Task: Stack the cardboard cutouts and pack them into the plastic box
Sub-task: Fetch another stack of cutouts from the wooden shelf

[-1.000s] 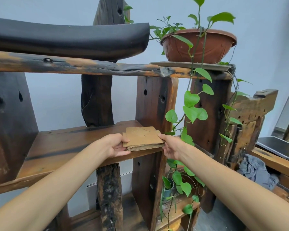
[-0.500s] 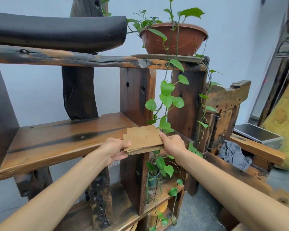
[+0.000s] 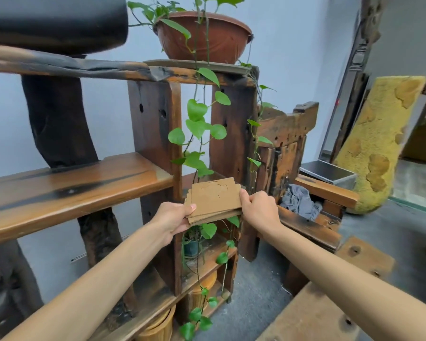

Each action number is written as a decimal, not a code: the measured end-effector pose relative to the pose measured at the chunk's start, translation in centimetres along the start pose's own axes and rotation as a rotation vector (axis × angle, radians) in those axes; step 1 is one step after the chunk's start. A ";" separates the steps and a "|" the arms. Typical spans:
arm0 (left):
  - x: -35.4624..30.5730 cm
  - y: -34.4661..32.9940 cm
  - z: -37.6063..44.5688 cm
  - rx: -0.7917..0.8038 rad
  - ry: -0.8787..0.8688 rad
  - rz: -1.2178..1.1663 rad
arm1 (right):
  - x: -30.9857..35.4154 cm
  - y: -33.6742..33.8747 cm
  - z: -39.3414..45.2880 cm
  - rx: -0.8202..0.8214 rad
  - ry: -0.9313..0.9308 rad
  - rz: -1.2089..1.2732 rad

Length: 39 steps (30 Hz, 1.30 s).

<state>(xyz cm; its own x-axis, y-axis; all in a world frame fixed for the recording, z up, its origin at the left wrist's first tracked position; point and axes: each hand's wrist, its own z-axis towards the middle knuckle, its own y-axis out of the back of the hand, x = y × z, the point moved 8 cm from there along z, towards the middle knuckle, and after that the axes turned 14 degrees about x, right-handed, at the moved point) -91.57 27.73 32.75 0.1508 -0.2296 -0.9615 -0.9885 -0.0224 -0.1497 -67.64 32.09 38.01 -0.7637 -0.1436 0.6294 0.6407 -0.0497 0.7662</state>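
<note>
Both gripping one stack of cardboard cutouts [image 3: 215, 200] in midair: left hand [image 3: 174, 219] pinching at 9 o'clock, right hand [image 3: 260, 209] clamping at 3 o'clock, hovering beyond wooden shelf [image 3: 79, 183], under trailing plant [image 3: 197, 124].

We see a dark wooden shelf [image 3: 89, 183], its middle board bare; a brown plant pot [image 3: 204, 38] sits on top.
</note>
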 end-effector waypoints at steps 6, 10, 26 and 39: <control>1.1 -6.2 0.5 0.099 -0.003 0.063 | -6.5 3.2 -2.9 -0.044 -0.129 0.129; 2.2 -11.5 0.5 0.181 0.014 0.101 | -11.5 5.9 -5.5 -0.118 -0.246 0.249; 12.3 -35.0 -1.9 0.624 0.155 0.252 | -32.0 13.7 -24.4 -0.429 -0.648 0.505; 24.1 -50.0 -9.6 0.976 0.450 0.249 | -42.2 15.8 -43.6 -0.622 -0.919 0.679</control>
<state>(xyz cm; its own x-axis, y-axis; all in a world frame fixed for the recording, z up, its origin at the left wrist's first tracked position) -38.61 13.99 19.31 -0.2655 -0.4588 -0.8480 -0.5254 0.8063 -0.2717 -21.85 -5.77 17.94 0.1104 0.3925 0.9131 0.6578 -0.7176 0.2289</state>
